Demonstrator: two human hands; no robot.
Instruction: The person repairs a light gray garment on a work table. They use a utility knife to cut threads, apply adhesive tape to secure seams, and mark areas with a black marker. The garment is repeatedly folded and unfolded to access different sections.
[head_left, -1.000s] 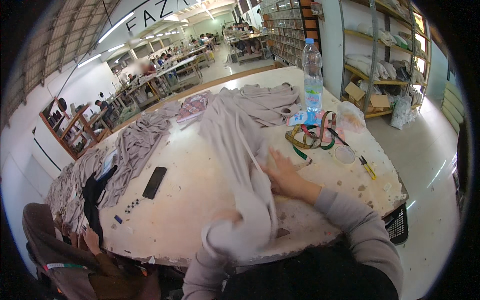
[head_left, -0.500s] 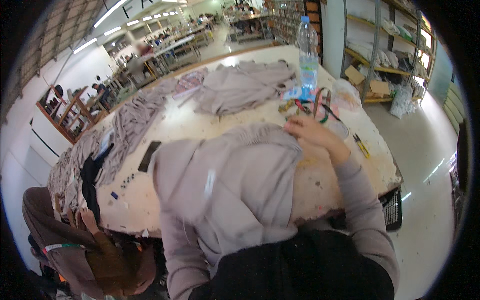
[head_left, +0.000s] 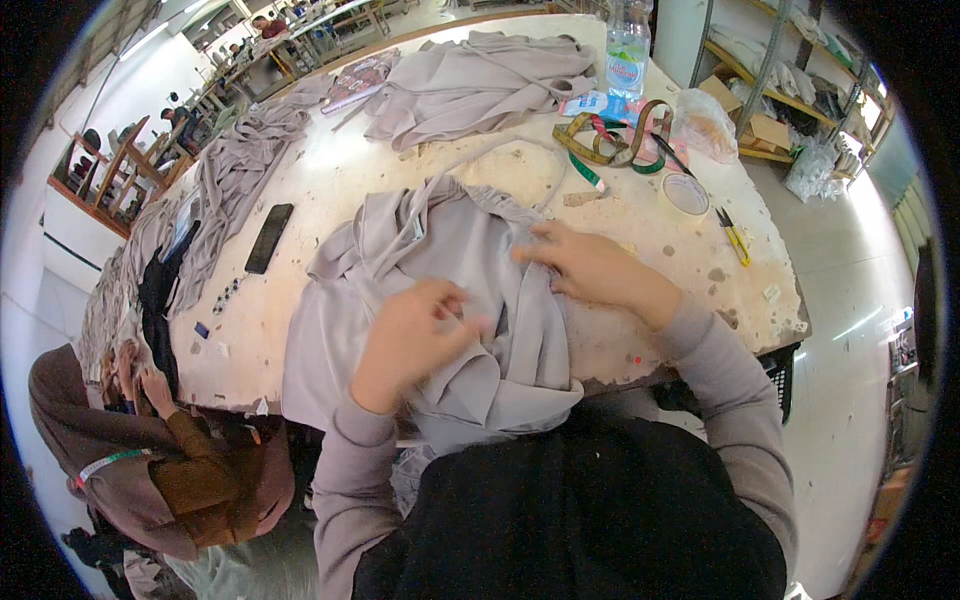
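A greyish-mauve garment lies bunched in front of me, its near end hanging over the table edge toward my lap. My left hand is above its middle, slightly blurred, with bent fingers apart and no cloth visible between them. Against the garment's right side rests my right hand, palm down, fingers spread over the folds. Whether its fingertips pinch any cloth is hard to see. From the garment's far side, a thin strap of the same colour loops across the tabletop.
To the right lie a tape measure, a tape roll and yellow-handled thread snips, near a water bottle. A phone is at left. More mauve cloth lies beyond. A co-worker sits at lower left.
My left hand has come into sight over the garment. The garment is now more bunched, its far strap exposed. My right hand has moved slightly left relative to the table. The view has tilted downward.
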